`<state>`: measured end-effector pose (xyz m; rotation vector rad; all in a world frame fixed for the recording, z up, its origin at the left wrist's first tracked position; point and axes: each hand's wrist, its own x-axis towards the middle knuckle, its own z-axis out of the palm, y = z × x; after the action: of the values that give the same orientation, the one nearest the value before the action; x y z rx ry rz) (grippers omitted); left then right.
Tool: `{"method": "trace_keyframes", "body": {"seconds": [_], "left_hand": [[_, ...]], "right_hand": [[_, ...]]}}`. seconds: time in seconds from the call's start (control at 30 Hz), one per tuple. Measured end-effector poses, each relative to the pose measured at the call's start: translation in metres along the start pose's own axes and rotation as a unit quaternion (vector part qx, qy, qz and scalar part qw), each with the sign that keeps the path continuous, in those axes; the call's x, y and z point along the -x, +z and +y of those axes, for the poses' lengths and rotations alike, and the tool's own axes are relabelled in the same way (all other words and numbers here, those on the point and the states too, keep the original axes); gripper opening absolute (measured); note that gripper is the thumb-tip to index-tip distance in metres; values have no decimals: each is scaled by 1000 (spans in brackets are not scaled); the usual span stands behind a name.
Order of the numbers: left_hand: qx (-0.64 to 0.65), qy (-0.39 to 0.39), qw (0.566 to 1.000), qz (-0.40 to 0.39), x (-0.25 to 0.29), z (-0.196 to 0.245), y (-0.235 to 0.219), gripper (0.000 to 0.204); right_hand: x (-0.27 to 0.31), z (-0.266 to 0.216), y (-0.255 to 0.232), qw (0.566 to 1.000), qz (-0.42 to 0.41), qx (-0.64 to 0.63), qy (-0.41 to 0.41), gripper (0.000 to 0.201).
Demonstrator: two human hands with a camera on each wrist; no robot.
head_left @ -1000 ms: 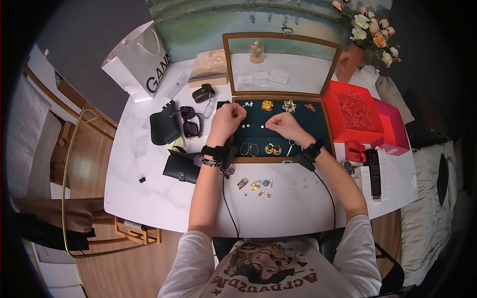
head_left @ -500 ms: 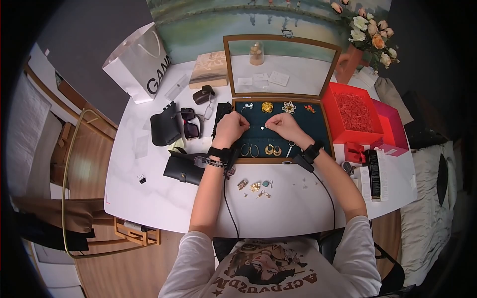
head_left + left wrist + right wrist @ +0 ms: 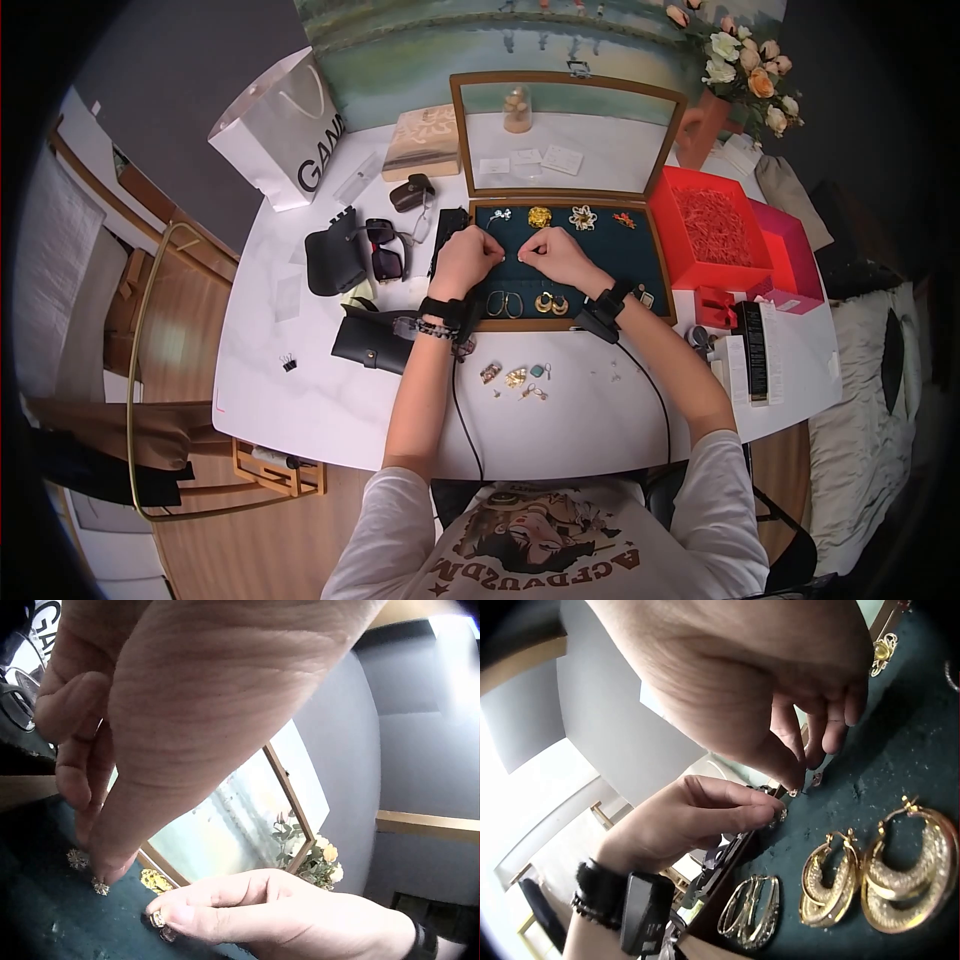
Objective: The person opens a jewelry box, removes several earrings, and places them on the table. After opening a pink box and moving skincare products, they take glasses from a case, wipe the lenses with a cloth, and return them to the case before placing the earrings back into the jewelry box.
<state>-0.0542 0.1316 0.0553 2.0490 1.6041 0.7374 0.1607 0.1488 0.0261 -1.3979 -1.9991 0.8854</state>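
Over the dark green lining of the jewelry case (image 3: 590,262), both hands face each other. My left hand (image 3: 466,262) pinches a small sparkling stud (image 3: 100,886) between thumb and finger, at the lining; another stud (image 3: 77,859) lies beside it. A short gap to the right, my right hand (image 3: 562,258) pinches a second small stud (image 3: 156,919), with one more stud (image 3: 167,934) close by. In the right wrist view, twisted silver hoops (image 3: 750,911) and gold hoops (image 3: 911,881) lie nearer the front. A gold flower piece (image 3: 156,881) sits behind the hands.
The case's glass lid (image 3: 570,190) stands raised. Loose jewelry (image 3: 515,377) lies in front of the case. Sunglasses (image 3: 387,262) and a black pouch (image 3: 368,342) are at left, a red box (image 3: 715,270) at right. Cables run from both wrists over the white table (image 3: 300,400).
My left hand has shifted right and slightly down, covering the studs there. My right hand has moved left, narrowing the gap between the hands and covering the stud that showed below its fingertips.
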Motion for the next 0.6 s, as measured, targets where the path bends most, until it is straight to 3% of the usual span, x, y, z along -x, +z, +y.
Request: {"method": "trace_keyframes", "body": {"seconds": [0.13, 0.33, 0.53, 0.6], "left_hand": [[2, 1, 1000, -3, 0, 2, -1, 13], [5, 15, 1000, -3, 0, 4, -3, 10], [31, 74, 996, 48, 12, 31, -31, 11], [54, 98, 992, 58, 20, 52, -39, 12]], "right_hand": [[1, -1, 0, 1000, -10, -12, 27, 14], [11, -20, -5, 997, 46, 51, 20, 14], [17, -3, -32, 976, 126, -149, -94, 19], [43, -17, -62, 988, 95, -101, -72, 19]]}}
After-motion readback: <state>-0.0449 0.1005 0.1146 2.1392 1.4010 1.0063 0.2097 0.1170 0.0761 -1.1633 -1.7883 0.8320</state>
